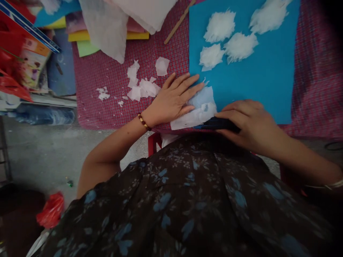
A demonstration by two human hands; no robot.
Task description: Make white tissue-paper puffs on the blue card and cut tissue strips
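l hand (177,98) lies flat, fingers spread apart, tips over the blue sheet (262,85), w/ the white tissue (202,116) just r of its palm & under its thumb. r hand (246,119) is curled by the tissue's r edge, a dark strip (221,123) btwn thumb & fingers, can't tell if clamped; white tufts (241,46) sit beyond both.

Dark garment (206,217), blue flowers (162,203) all over it, pale sprigs (178,162) between; brown-and-gold bracelet (144,122) left, thin pale bangle (332,185) right!
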